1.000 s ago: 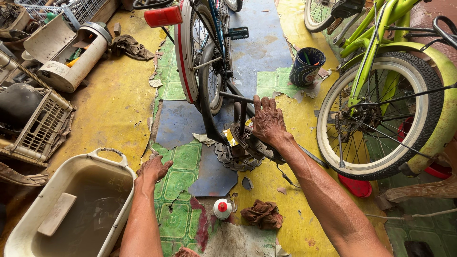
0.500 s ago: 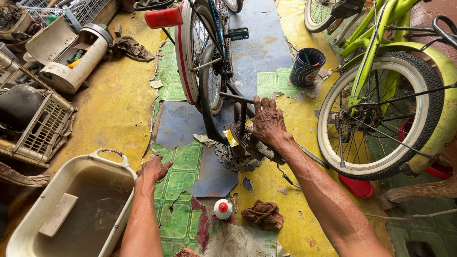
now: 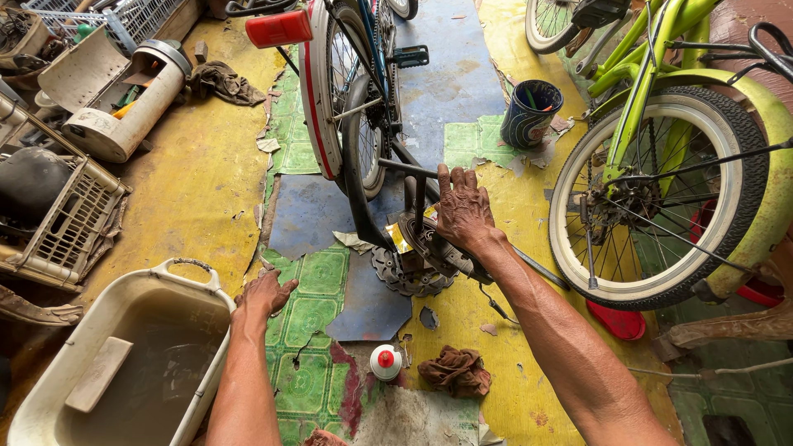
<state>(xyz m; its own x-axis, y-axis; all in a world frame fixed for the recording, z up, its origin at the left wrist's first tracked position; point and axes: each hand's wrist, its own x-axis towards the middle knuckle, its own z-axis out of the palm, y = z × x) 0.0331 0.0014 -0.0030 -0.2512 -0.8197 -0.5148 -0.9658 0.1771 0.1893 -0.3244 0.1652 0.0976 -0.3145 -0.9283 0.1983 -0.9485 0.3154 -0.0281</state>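
Below the upturned bicycle's rear wheel [image 3: 343, 107] | my right hand [image 3: 462, 211] lies palm-down, fingers pressed over the wheel hub [image 3: 417, 244], toothed sprocket [image 3: 405, 277] flat just beneath | left hand [image 3: 264, 293] spread on floor beside tub [image 3: 178, 277], farther off.

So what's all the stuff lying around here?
bike: 1, blue frame, white-walled rear wheel, red reflector, top middle
green bike: 1, lime green, white-walled tyre, right
sprocket: 1, grey, toothed, on the floor under the right hand
cup: 1, dark blue, striped, floor between the bikes
tub: 1, cream, holds murky water, bottom left
crate: 1, beige, plastic, left edge
rag: 1, brown, floor, bottom middle
bottle: 1, white with red cap, beside the rag
red dish: 1, red, under the green bike's wheel
left hand: flat on the floor by the tub's rim
right hand: resting on the parts above the sprocket
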